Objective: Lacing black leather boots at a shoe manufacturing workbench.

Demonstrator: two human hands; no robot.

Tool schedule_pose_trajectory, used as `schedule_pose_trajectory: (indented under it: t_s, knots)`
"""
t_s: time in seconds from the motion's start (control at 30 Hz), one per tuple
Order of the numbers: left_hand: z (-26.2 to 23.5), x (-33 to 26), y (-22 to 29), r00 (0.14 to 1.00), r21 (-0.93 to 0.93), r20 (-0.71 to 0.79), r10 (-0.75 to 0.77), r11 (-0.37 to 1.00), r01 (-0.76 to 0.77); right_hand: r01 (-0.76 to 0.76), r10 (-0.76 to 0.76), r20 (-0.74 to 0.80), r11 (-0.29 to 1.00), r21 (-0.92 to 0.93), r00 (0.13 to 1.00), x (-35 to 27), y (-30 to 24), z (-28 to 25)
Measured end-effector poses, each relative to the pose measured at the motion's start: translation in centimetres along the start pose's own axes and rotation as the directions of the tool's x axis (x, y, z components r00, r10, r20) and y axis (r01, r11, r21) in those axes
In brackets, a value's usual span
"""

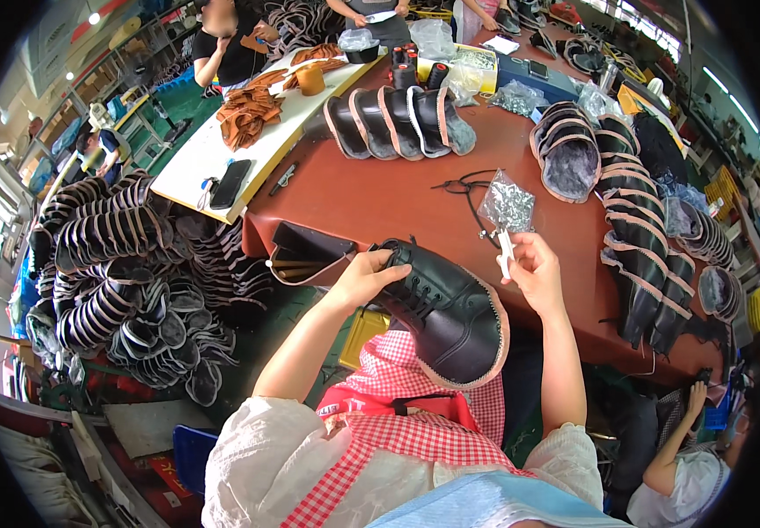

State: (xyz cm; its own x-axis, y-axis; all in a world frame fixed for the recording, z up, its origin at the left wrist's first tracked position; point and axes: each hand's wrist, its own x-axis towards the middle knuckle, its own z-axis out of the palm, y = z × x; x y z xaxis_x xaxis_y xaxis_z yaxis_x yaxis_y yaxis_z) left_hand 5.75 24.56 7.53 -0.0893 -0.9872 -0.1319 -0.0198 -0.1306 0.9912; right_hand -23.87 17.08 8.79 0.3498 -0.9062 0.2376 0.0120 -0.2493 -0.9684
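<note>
Black boot upper (450, 308) lies across the person's lap at the near edge of the red worktop (380, 194), long axis running from upper left to lower right. Left hand (367, 277) closes its grip on the laced end; right hand (529, 268), just beside, pinches a small white tool (506, 248) under a clear bag of eyelets (507, 204). Open worktop lies beyond.

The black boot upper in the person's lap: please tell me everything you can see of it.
The black boot upper looks like smooth leather, with a laced front and a pale pinkish lining edge around its wide open end. It lies tilted across the lap, over a red checked apron, against the reddish table's edge. The left hand grips its narrow end; the right hand is apart.
</note>
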Motion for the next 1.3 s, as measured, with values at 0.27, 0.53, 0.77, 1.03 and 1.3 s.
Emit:
schedule_pose_trajectory:
  t_s: [0.27, 0.53, 0.77, 1.03, 1.3]
  knots:
    - [0.7, -0.5, 1.0, 0.999, 0.019, 0.015, 0.029, 0.999, -0.029, -0.001, 0.001, 0.051, 1.000, 0.002, 0.999, -1.2, -3.1, 1.1]
    - [1.4, -1.0, 1.8, 0.999, 0.017, 0.020, 0.027, 0.999, -0.028, -0.022, 0.023, 0.103, 1.000, -0.018, 0.994, -2.1, -3.7, 1.5]
    - [1.9, -1.3, 2.5, 0.998, 0.028, 0.029, 0.049, 0.998, -0.049, -0.052, 0.049, 0.142, 0.998, 0.019, 0.989, -2.7, -3.8, 1.5]
    - [2.3, -1.5, 2.5, 0.998, 0.027, 0.045, 0.048, 0.998, -0.049, -0.061, 0.058, 0.194, 0.998, 0.010, 0.979, -3.6, -3.6, 1.5]
    - [2.4, -2.0, 3.6, 0.996, 0.135, 0.005, 0.093, 0.987, -0.093, -0.181, 0.196, 0.183, 0.979, -0.097, 0.963, -3.7, -4.6, 0.8]
